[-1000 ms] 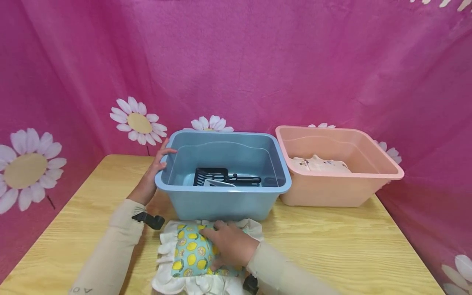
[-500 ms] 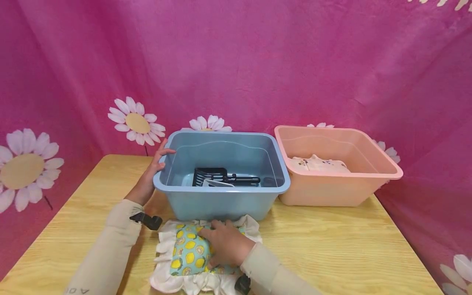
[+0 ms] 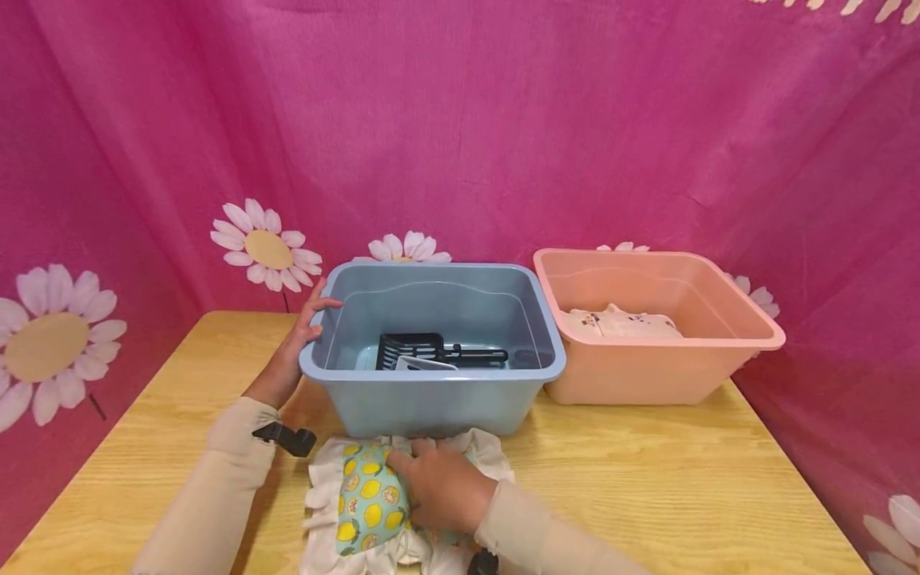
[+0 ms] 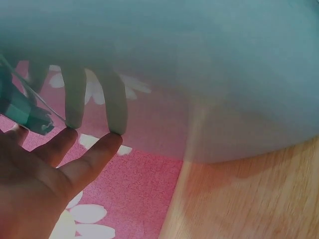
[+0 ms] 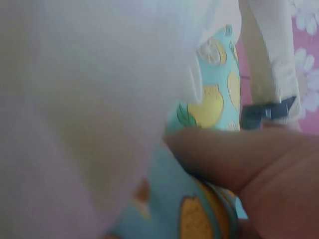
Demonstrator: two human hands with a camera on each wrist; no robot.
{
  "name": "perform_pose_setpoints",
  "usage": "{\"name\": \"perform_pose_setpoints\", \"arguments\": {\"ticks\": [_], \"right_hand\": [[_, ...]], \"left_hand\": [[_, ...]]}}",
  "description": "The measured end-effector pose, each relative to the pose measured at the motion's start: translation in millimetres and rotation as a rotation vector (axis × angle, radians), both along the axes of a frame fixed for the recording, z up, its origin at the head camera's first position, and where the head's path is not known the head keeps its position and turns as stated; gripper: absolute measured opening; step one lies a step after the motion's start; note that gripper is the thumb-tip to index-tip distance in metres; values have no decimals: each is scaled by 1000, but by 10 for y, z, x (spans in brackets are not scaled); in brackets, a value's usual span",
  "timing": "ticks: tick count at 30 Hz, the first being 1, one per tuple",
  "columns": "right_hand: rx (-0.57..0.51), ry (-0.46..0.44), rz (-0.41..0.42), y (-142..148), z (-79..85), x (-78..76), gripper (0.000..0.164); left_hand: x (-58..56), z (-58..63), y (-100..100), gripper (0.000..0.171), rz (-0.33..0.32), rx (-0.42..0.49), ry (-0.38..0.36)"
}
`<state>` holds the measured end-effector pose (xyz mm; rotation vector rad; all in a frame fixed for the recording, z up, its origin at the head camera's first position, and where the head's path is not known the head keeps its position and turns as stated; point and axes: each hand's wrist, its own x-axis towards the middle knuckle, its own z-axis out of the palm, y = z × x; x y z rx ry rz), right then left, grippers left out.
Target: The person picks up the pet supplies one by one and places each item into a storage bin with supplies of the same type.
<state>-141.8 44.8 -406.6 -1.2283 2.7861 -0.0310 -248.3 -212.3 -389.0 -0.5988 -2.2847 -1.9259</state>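
My right hand (image 3: 449, 487) grips a lemon-print cushion (image 3: 370, 499) with a white ruffled edge, on the table in front of the blue bin. The cushion is bunched and folded under my fingers. In the right wrist view, my thumb presses into the lemon-print fabric (image 5: 212, 107), while blurred white ruffle covers much of the left side. My left hand (image 3: 295, 343) rests at the left end of the blue bin (image 3: 431, 399). In the left wrist view, straight fingertips (image 4: 112, 142) touch the bin's glossy outer wall (image 4: 239, 64).
Inside the blue bin lie a black slotted scoop (image 3: 417, 349) and a pale flat item (image 3: 424, 364). To its right stands a pink bin (image 3: 647, 375) with folded patterned cloth (image 3: 625, 323) in it. A pink flowered curtain (image 3: 467, 144) hangs behind the wooden table (image 3: 647, 479).
My right hand's fingers have drawn in from lying spread on the cushion to gripping it, and the fabric has gathered into a fold. The left hand stays at the blue bin.
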Motion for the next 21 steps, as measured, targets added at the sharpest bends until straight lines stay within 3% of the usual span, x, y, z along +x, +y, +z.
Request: {"name": "perform_pose_setpoints", "arguments": {"ticks": [8, 16, 21], "right_hand": [[-111, 122, -12, 37, -38, 102, 43], [-199, 39, 25, 199, 53, 169, 42], [-224, 65, 33, 254, 99, 220, 43]], "left_hand": [[1, -10, -25, 48, 8, -2, 14], [0, -19, -14, 46, 7, 12, 6], [-13, 3, 0, 42, -6, 15, 4]]}}
